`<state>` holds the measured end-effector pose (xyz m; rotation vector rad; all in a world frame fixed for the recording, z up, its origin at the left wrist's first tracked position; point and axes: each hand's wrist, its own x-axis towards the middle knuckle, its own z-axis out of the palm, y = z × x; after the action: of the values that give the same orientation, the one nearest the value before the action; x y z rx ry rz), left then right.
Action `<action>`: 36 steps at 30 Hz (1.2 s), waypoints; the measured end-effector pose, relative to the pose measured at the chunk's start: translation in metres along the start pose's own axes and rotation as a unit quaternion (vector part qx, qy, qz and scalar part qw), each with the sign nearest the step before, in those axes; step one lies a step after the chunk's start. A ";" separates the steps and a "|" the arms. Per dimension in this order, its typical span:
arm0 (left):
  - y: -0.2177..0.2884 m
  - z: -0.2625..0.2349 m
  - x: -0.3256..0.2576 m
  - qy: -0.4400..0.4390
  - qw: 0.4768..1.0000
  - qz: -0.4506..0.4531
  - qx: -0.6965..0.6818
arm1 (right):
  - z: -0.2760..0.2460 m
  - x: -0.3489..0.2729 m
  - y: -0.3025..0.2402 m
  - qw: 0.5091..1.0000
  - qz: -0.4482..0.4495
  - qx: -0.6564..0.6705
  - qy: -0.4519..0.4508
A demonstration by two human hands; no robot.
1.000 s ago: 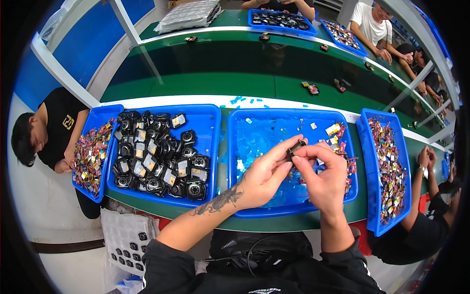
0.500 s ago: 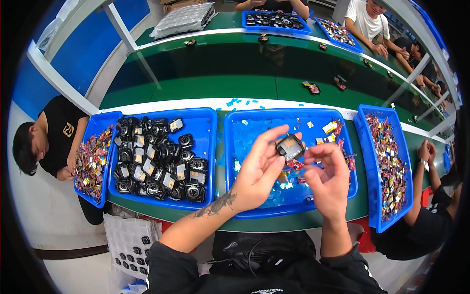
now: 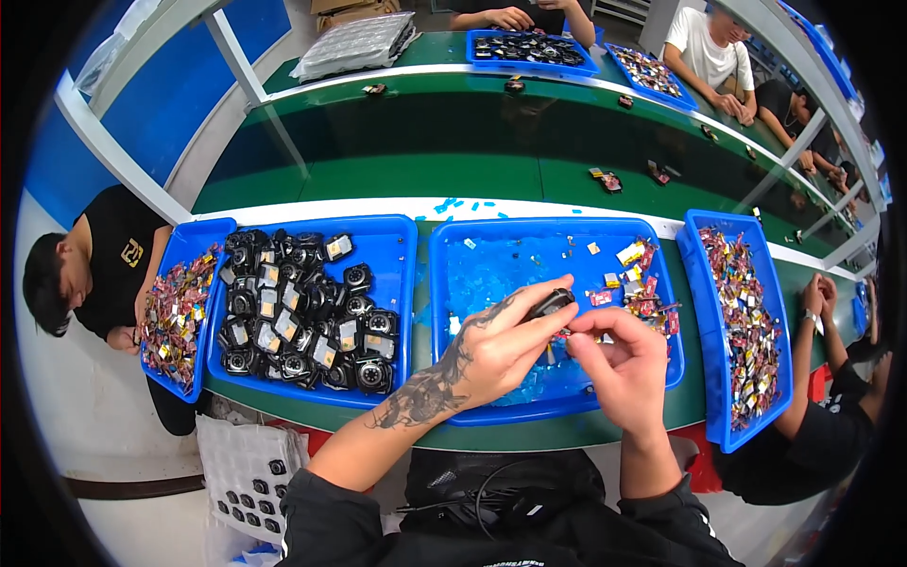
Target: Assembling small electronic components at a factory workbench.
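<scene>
Half a second ago the small black part [image 3: 550,304] stood raised above the tray with its pale face showing; now both hands have dropped and closed together, and the part lies tipped on its side, just right of the frame's centre. The left hand [image 3: 496,354] pinches it between thumb and fingertips. The right hand [image 3: 619,369] is curled with its fingertips against the part's underside, seemingly pinching something tiny there; what it is I cannot tell.

Judging from this, the step in hand is fitting or peeling a small piece at the part, over the middle blue tray [image 3: 529,416]. The next move would call for a steady left-hand pinch and a fine pull or press by the right fingertips.

That tray holds pale blue scraps and, toward its upper right, a little heap of red and yellow bits [image 3: 638,279]. Left of centre, a second blue tray [image 3: 397,312] is packed with black round-lensed modules [image 3: 302,312], many bearing pale square labels. Narrow blue trays at far left [image 3: 179,312] and far right [image 3: 746,321] are full of small red, yellow and silver pieces.

Beyond runs a green belt [image 3: 425,142] with stray parts. A clear-wrapped bundle [image 3: 354,42] lies at upper left, and more blue trays [image 3: 534,47] at top centre, where other people's hands work.
</scene>
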<state>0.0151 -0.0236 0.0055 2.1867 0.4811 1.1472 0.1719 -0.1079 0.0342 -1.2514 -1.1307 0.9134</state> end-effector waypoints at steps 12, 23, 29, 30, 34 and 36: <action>-0.002 -0.002 -0.003 -0.048 0.974 -0.130 -0.180 | -0.015 0.008 0.003 0.981 0.102 0.136 -0.091; -0.002 0.013 -0.006 -0.054 0.884 -0.294 -0.360 | -0.006 -0.005 0.013 0.996 0.067 0.054 0.011; -0.005 0.011 -0.007 -0.040 0.796 -0.380 -0.469 | -0.005 0.001 0.004 0.996 0.030 0.082 0.035; -0.004 0.009 -0.007 -0.049 0.795 -0.381 -0.469 | -0.010 0.002 0.005 0.997 0.027 0.071 0.011; -0.003 0.008 -0.005 -0.061 0.796 -0.384 -0.464 | -0.016 0.006 0.003 0.998 0.018 0.052 -0.015; -0.003 0.007 -0.005 -0.060 0.794 -0.388 -0.464 | -0.015 0.006 0.005 0.999 0.013 0.042 -0.023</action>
<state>0.0183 -0.0266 -0.0030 1.0046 0.5262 0.5552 0.1879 -0.1053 0.0308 -1.1845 -1.1041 1.0033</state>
